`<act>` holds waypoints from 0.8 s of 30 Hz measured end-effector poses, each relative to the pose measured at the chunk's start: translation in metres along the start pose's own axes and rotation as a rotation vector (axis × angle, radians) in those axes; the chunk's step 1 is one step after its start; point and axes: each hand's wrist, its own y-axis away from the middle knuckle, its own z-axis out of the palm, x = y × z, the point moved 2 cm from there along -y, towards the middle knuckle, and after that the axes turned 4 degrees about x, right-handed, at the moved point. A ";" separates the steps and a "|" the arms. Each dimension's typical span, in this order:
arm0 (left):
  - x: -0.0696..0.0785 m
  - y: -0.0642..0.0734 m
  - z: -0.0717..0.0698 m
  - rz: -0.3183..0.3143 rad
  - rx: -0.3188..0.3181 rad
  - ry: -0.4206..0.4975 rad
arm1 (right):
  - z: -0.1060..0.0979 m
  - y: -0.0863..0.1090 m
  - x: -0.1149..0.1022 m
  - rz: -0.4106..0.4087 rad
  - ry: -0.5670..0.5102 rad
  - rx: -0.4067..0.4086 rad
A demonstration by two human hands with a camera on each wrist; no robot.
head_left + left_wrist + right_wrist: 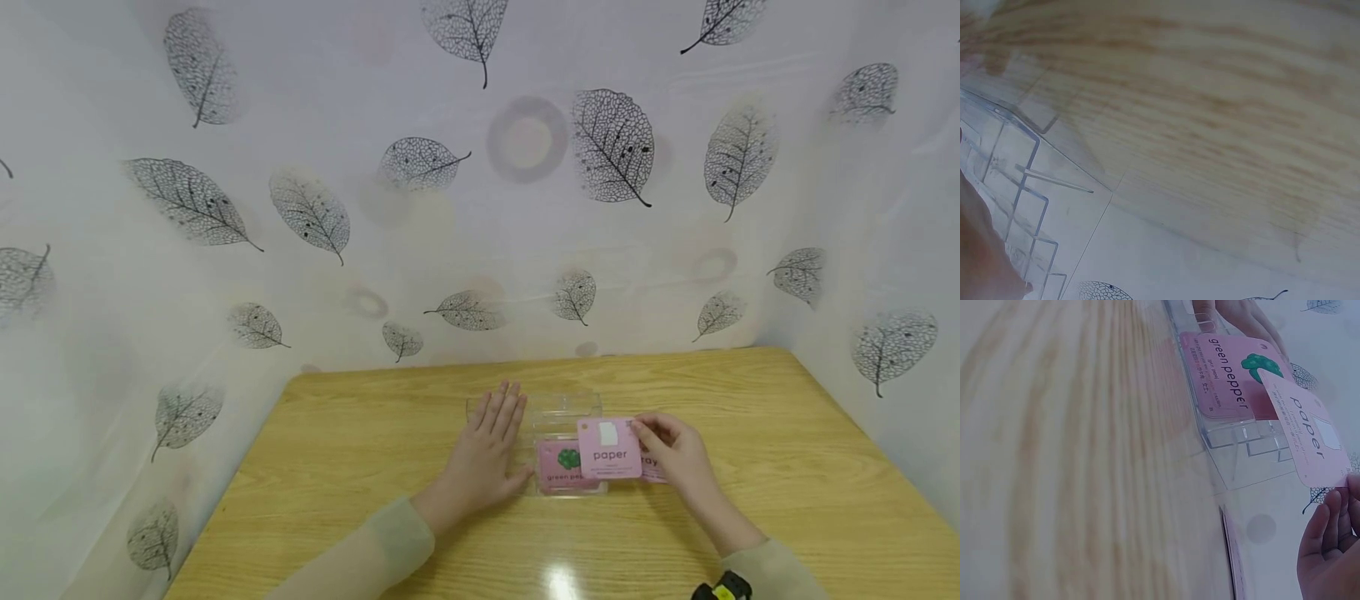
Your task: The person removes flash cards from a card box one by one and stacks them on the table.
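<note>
My right hand pinches the upper right corner of a pink flashcard printed "paper". In the right wrist view that paper card overlaps a pink "green pepper" card. The green pepper card leans in the front of a clear stepped plastic card rack. Flat with straight fingers, my left hand rests over the left part of the rack. The left wrist view shows the rack's stepped side wall beside the hand.
Behind the right hand lies another pink card with the letters "ray" showing, partly hidden. The wooden table is backed by a pale curtain with leaf prints. A dark watch-like device is at the right wrist.
</note>
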 end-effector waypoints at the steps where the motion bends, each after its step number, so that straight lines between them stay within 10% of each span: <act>1: 0.000 0.000 0.000 0.000 0.000 -0.002 | -0.001 0.000 0.000 -0.001 0.004 0.001; 24: 0.000 0.001 -0.001 -0.002 -0.001 0.011 | -0.016 -0.002 0.001 -0.022 0.040 0.042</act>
